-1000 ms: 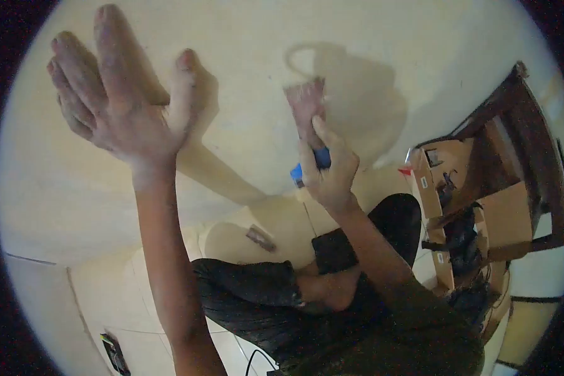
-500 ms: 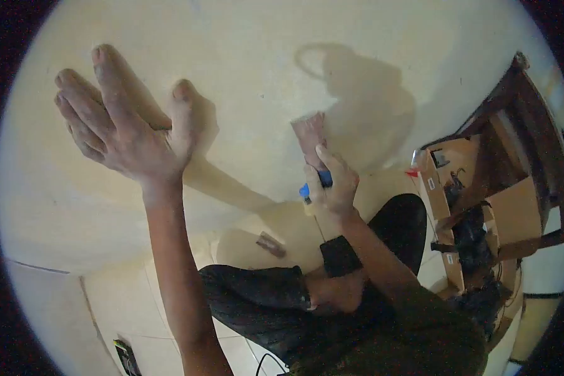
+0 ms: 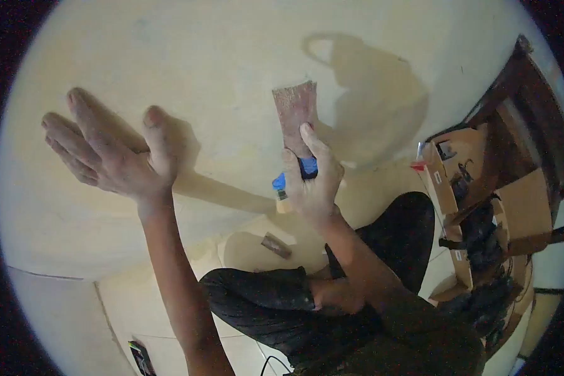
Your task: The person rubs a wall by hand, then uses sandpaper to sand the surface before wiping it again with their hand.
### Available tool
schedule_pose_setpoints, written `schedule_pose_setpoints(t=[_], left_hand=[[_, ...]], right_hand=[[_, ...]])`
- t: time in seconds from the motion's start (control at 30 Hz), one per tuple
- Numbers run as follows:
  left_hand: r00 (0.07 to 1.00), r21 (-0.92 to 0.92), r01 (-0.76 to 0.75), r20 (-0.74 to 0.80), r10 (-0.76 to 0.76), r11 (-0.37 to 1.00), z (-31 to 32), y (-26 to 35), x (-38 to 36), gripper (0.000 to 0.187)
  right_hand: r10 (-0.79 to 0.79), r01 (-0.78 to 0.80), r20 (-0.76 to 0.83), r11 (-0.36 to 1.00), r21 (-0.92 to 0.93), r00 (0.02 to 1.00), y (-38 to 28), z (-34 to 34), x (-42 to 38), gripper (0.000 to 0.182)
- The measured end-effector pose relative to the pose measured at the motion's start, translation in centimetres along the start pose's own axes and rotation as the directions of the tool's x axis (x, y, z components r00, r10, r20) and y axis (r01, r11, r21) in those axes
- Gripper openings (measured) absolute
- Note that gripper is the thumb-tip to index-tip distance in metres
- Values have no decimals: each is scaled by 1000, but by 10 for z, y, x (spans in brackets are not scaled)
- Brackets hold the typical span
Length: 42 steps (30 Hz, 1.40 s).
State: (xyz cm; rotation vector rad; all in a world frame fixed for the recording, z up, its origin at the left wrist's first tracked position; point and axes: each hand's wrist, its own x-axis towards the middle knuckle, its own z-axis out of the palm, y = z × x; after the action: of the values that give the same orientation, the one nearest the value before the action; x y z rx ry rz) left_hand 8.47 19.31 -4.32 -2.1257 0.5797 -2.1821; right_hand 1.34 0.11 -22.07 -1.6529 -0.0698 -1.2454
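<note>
My left hand (image 3: 116, 153) is spread on the pale wall (image 3: 232, 50), fingers apart and thumb stretched out, with nothing in it. My right hand (image 3: 316, 178) grips a scraper (image 3: 296, 116) with a reddish-brown, flared blade and a blue handle. White dust coats the blade's far edge, which points up the wall. My right thumb and fingers close around the handle and lower blade, hiding part of it. Below, a small brown-grey rectangular piece (image 3: 276, 245) lies on the floor beside my folded leg.
At the right stands an open cardboard box (image 3: 523, 210) with dark items and cables inside, beside a dark wooden frame (image 3: 514, 100). My bent knees (image 3: 257, 288) are close to the wall. A small black object (image 3: 142, 357) lies on the tiled floor at lower left.
My right hand has moved up and left with the scraper, and the blade now shows more broadly. My left hand appears lower and slightly further left. The view has shifted a little.
</note>
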Motion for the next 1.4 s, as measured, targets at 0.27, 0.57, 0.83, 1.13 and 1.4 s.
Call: schedule_pose_setpoints(t=[0.27, 0.57, 0.83, 1.13, 1.4], left_hand=[[1000, 6, -19, 22, 19, 1000, -1, 1, -2, 84], [998, 18, 26, 58, -27, 999, -1, 7, -2, 84], [995, 43, 44, 84, -48, 998, -5, 6, -2, 89], [994, 9, 65, 92, -65, 998, 1, 8, -2, 90], [990, 73, 71, 115, -79, 995, -4, 2, -5, 92]], right_hand=[[54, -51, -30, 995, 81, 998, -1, 4, -2, 43], [32, -29, -31, 994, 108, 999, 0, -5, 11, 45], [-50, 50, 4, 998, 50, 999, 13, -16, 0, 43], [21, -18, 86, 999, -38, 996, 23, -26, -2, 47], [-120, 125, 72, 989, -75, 990, 28, -31, 5, 49]])
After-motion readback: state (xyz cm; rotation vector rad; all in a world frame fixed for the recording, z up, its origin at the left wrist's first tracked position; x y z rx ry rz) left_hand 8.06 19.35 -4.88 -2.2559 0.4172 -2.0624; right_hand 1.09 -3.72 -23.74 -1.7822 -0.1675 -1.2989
